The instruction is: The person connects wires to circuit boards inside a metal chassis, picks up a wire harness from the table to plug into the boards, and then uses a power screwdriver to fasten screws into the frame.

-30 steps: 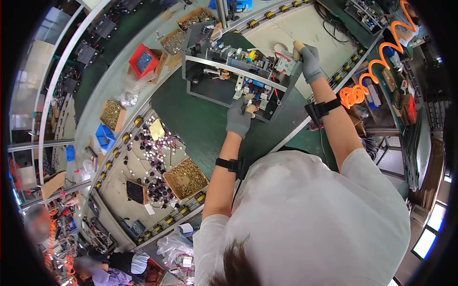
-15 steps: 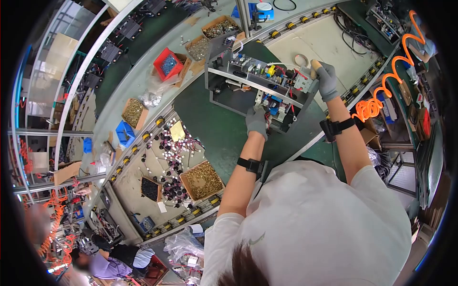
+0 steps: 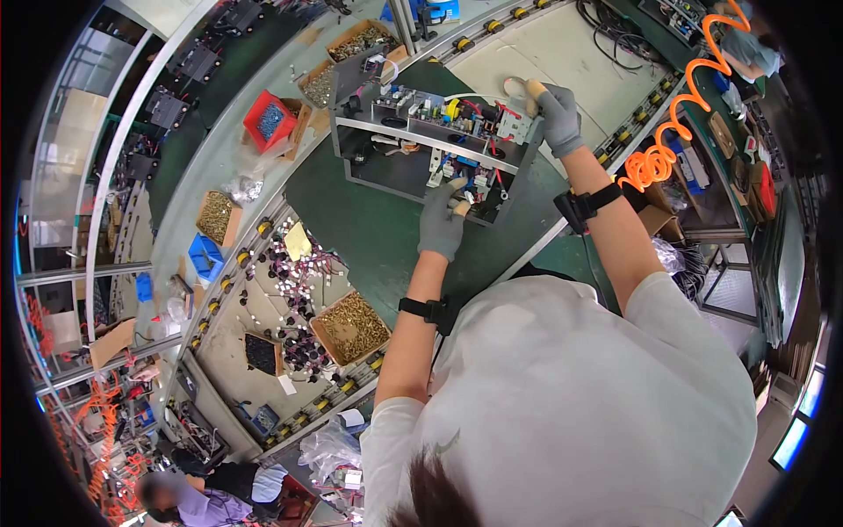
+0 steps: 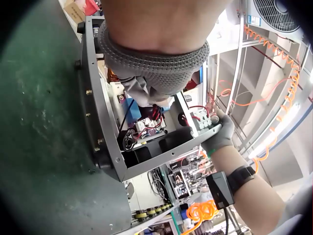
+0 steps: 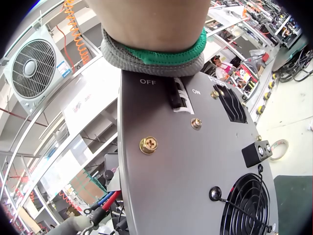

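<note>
Knit-gloved left hand (image 3: 442, 224) slightly farther back

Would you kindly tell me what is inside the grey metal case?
Inside the case are a yellow part, a blue block and red wires. The left hand covers whatever lies directly beneath it.

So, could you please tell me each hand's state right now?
Left hand: in the metal case; grip unclear.
Right hand: closed, holding the metal case.
</note>
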`<state>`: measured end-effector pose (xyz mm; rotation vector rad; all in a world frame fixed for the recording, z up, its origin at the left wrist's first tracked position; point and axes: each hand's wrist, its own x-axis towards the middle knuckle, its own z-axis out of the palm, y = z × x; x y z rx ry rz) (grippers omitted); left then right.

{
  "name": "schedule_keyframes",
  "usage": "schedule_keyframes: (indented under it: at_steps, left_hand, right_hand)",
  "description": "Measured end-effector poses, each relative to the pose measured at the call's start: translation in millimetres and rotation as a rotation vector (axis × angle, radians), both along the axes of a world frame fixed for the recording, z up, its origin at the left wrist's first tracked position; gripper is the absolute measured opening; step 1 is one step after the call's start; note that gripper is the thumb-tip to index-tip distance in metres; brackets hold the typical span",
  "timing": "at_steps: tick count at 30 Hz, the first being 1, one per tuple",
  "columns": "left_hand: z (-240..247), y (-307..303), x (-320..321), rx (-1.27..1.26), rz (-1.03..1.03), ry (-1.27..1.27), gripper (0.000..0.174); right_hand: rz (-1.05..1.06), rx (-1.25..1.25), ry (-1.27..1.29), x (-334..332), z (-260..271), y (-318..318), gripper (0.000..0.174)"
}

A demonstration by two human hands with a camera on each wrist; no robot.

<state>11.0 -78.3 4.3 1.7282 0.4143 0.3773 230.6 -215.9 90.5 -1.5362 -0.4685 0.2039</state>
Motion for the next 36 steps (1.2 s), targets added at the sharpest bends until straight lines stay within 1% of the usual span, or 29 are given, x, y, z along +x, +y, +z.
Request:
schedule_keyframes:
  at_steps: [2, 3, 5, 6, 8, 9, 11, 12, 14, 15, 17, 18, 20, 21, 23, 24, 26, 27, 29, 30, 35, 36]
  left_hand:
    - [1, 2, 2, 0.374, -0.053, -0.002, 0.043]
    - [6, 1, 3, 0.375, -0.06, -0.003, 0.043]
    - [16, -4, 3, 0.404, -0.132, -0.163, 0.038]
    - [11, -3, 2, 0.405, -0.142, -0.165, 0.038]
    - [-2, 0, 3, 0.633, -0.01, -0.175, 0.024]
    - [1, -2, 3, 0.634, -0.018, -0.179, 0.024]
    - [5, -6, 3, 0.536, 0.16, -0.125, 0.017]
    - [-1, -7, 6, 0.535, 0.158, -0.129, 0.017]
    - [-20, -7, 11, -0.044, 0.346, -0.098, 0.013]
    - [-17, -6, 12, -0.043, 0.346, -0.099, 0.013]
    - [-10, -2, 14, -1.016, 0.438, -0.048, 0.009]
    - [-17, 3, 11, -1.014, 0.437, -0.049, 0.009]
    - [-39, 13, 4, -1.644, 0.182, -0.055, 0.007]
    - [-36, 13, 4, -1.642, 0.177, -0.058, 0.007]
    - [-29, 11, 4, -1.324, 0.211, -0.013, 0.014]
    - [-25, 10, 6, -1.322, 0.205, -0.018, 0.014]
    - [-18, 4, 5, -0.968, 0.303, 0.122, 0.021]
    - [-14, 0, 3, -0.968, 0.3, 0.118, 0.021]
    - [-5, -5, -2, -0.086, 0.178, 0.048, 0.023]
    - [-6, -6, -2, -0.084, 0.179, 0.046, 0.023]
    - [-25, -5, 5, 0.237, 0.452, -0.171, 0.016]
    - [-19, -6, 8, 0.237, 0.447, -0.172, 0.016]
  right_hand:
    - [-0.002, -0.039, -0.005, -1, 1, -1, 0.035]
    - [-0.01, -0.039, -0.005, -3, 3, 0, 0.035]
    - [0.015, 0.039, -0.003, -7, 6, 2, 0.035]
    - [0.005, 0.041, -0.003, -7, 5, 2, 0.035]
    - [0.045, 0.058, -0.038, -6, 4, 2, 0.035]
    - [0.027, 0.058, -0.028, -8, 7, 3, 0.035]
    - [0.031, 0.067, -0.045, -8, 4, 3, 0.036]
    - [0.045, 0.076, -0.063, -7, 2, 3, 0.037]
    - [0.028, 0.076, -0.068, -8, 2, 4, 0.039]
    - [0.017, 0.087, -0.059, -9, 3, 4, 0.039]
    - [0.006, 0.101, -0.053, -10, 3, 5, 0.039]
    - [-0.008, 0.105, -0.038, -11, 2, 6, 0.039]
    - [-0.025, 0.11, -0.023, -13, 2, 5, 0.04]
    - [-0.024, 0.097, -0.035, -14, 4, 5, 0.04]
    - [-0.023, 0.089, -0.05, -14, 4, 5, 0.041]
    - [-0.02, 0.084, -0.053, -13, 3, 5, 0.041]
    - [-0.018, 0.077, -0.057, -12, 2, 3, 0.042]
    - [-0.017, 0.073, -0.058, -12, 3, 4, 0.041]
    - [-0.015, 0.072, -0.061, -13, 4, 5, 0.041]
    - [-0.019, 0.07, -0.071, -13, 4, 4, 0.041]
    - [-0.023, 0.063, -0.069, -18, 8, 4, 0.041]
    - [-0.027, 0.04, -0.073, -21, 12, 4, 0.041]
